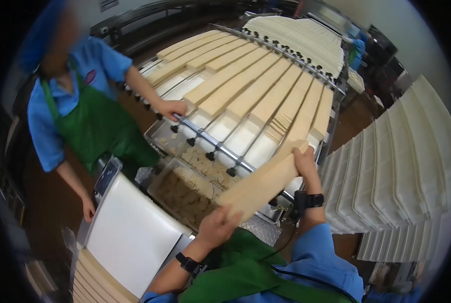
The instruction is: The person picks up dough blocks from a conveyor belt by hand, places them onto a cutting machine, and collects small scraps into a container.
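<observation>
I hold a long row of tan wafer biscuits (263,182) between both hands, lifted off the end of a white conveyor lane. My left hand (218,224) presses against the row's near end. My right hand (303,161) presses its far end, close to the lane outlets. Several parallel rows of biscuits (250,83) lie on the sloping conveyor (245,136) beyond. A clear tray (185,194) of loose broken biscuits sits under the conveyor's end, just left of my left hand.
A co-worker in a blue shirt and green apron (91,123) stands at the left, one hand (172,108) on the conveyor edge. A white flat box (129,235) lies at lower left. Stacks of white trays (397,166) fill the right side.
</observation>
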`<move>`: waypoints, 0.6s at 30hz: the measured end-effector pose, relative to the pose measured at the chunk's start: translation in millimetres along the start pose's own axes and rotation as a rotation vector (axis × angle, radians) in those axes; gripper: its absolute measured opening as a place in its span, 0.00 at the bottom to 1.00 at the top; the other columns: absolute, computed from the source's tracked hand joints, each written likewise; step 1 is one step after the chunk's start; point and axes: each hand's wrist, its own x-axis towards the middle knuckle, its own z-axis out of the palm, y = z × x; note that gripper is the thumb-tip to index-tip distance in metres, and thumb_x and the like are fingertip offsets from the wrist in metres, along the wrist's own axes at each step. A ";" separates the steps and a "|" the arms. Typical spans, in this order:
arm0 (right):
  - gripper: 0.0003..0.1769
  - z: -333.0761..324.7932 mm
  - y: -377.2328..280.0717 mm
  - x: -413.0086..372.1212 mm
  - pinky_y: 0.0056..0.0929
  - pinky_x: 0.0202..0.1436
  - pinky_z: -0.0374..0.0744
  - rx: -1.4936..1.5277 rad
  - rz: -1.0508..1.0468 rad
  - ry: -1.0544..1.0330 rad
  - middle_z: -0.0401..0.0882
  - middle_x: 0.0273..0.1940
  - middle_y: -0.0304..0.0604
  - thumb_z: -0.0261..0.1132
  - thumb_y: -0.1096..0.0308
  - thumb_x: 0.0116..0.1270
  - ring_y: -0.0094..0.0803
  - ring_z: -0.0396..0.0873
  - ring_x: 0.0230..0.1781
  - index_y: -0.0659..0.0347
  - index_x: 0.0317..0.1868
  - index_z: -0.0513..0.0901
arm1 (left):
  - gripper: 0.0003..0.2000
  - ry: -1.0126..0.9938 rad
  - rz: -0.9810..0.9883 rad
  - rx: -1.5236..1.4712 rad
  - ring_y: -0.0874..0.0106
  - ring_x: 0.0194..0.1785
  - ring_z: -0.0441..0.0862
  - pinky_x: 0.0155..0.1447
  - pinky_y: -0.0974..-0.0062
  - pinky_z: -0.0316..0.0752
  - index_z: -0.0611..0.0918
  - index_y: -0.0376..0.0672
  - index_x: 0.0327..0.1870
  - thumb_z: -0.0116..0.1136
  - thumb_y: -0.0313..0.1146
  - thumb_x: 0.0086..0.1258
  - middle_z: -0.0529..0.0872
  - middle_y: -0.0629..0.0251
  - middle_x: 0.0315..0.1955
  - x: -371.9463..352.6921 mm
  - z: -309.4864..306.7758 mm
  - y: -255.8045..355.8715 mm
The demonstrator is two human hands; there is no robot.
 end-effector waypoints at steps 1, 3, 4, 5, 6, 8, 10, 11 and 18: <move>0.38 -15.6 23.4 22.5 0.46 0.62 0.73 0.027 0.007 -0.049 0.74 0.55 0.71 0.66 0.54 0.56 0.61 0.75 0.56 0.74 0.61 0.68 | 0.27 -0.033 0.223 -0.069 0.59 0.50 0.80 0.47 0.68 0.81 0.76 0.50 0.62 0.65 0.33 0.59 0.70 0.55 0.59 12.8 12.9 1.5; 0.38 -44.9 29.2 34.9 0.44 0.62 0.74 0.084 0.013 -0.170 0.75 0.56 0.70 0.65 0.54 0.57 0.58 0.76 0.58 0.74 0.61 0.70 | 0.26 -0.167 0.371 -0.221 0.60 0.46 0.82 0.44 0.69 0.82 0.74 0.51 0.63 0.63 0.30 0.60 0.69 0.55 0.61 38.9 33.5 16.6; 0.38 -48.8 43.9 48.9 0.43 0.62 0.74 -0.031 0.000 -0.220 0.75 0.56 0.70 0.65 0.53 0.58 0.57 0.76 0.59 0.74 0.61 0.70 | 0.26 -0.291 0.504 -0.364 0.61 0.41 0.83 0.40 0.71 0.82 0.73 0.52 0.64 0.60 0.28 0.62 0.68 0.56 0.62 51.7 44.9 24.4; 0.38 -50.7 57.5 63.2 0.43 0.63 0.74 -0.147 -0.017 -0.270 0.75 0.57 0.70 0.64 0.53 0.59 0.57 0.76 0.60 0.74 0.62 0.70 | 0.26 -0.292 0.510 -0.361 0.61 0.41 0.83 0.40 0.71 0.82 0.73 0.52 0.64 0.60 0.28 0.62 0.68 0.56 0.62 61.6 58.7 31.8; 0.39 -51.6 64.0 71.6 0.45 0.65 0.72 -0.234 -0.071 -0.315 0.73 0.60 0.69 0.63 0.46 0.62 0.58 0.74 0.61 0.69 0.64 0.70 | 0.25 -0.356 0.563 -0.436 0.62 0.40 0.83 0.40 0.72 0.82 0.72 0.53 0.64 0.58 0.27 0.64 0.69 0.55 0.63 67.2 73.7 40.3; 0.40 -49.3 72.5 91.2 0.45 0.68 0.68 -0.361 -0.050 -0.320 0.71 0.62 0.68 0.60 0.43 0.64 0.58 0.71 0.64 0.66 0.66 0.69 | 0.26 -0.595 0.582 -0.472 0.61 0.43 0.84 0.41 0.70 0.83 0.69 0.52 0.67 0.53 0.27 0.66 0.68 0.51 0.65 73.6 97.9 47.6; 0.40 -46.4 65.6 98.9 0.49 0.73 0.59 -0.531 -0.048 -0.294 0.62 0.69 0.68 0.54 0.39 0.69 0.60 0.61 0.70 0.61 0.70 0.66 | 0.26 -0.658 0.518 -0.434 0.60 0.43 0.85 0.41 0.69 0.83 0.68 0.50 0.67 0.52 0.26 0.66 0.67 0.49 0.66 95.7 113.4 52.3; 0.40 -43.2 73.4 107.6 0.49 0.73 0.59 -0.528 -0.049 -0.294 0.62 0.69 0.68 0.54 0.39 0.69 0.60 0.61 0.70 0.61 0.70 0.66 | 0.26 -0.720 0.453 -0.396 0.59 0.43 0.85 0.42 0.68 0.84 0.67 0.49 0.68 0.50 0.26 0.66 0.66 0.48 0.67 105.4 120.7 55.2; 0.37 -24.2 114.2 107.2 0.54 0.71 0.63 -0.415 -0.293 -0.039 0.52 0.74 0.62 0.56 0.45 0.71 0.69 0.57 0.70 0.59 0.72 0.64 | 0.15 -0.579 0.293 -0.298 0.62 0.37 0.87 0.35 0.65 0.83 0.73 0.44 0.52 0.53 0.27 0.63 0.75 0.57 0.57 145.6 191.5 59.5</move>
